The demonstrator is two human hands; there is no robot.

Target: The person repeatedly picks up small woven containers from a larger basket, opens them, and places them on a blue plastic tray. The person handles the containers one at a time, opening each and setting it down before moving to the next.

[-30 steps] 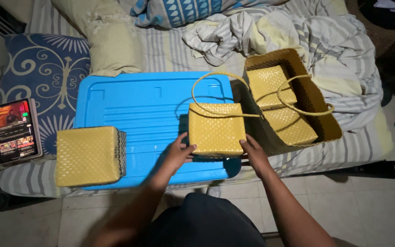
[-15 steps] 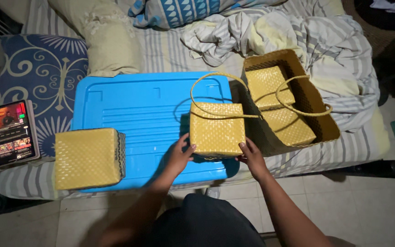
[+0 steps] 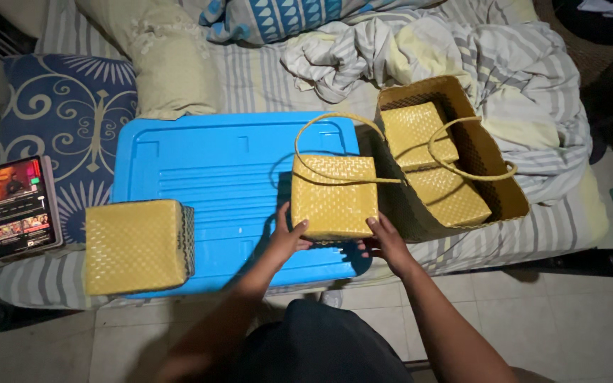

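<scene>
A small yellow woven basket (image 3: 335, 195) with long loop handles stands on the right end of a blue plastic lid (image 3: 214, 184). My left hand (image 3: 289, 234) grips its lower left corner and my right hand (image 3: 384, 241) grips its lower right corner. Just to its right, a large yellow woven bag (image 3: 491, 170) lies open, with two smaller yellow woven baskets (image 3: 420, 135) inside. Another yellow woven box (image 3: 136, 245) sits on the lid's front left corner, apart from both hands.
The lid rests on a striped bed. A tablet (image 3: 21, 206) with a lit screen leans on a blue patterned pillow (image 3: 65, 135) at the left. Crumpled sheets (image 3: 420, 50) and pillows lie at the back. Tiled floor shows along the bottom.
The small basket has shifted slightly with both hands still on its lower corners. The other baskets have not moved.
</scene>
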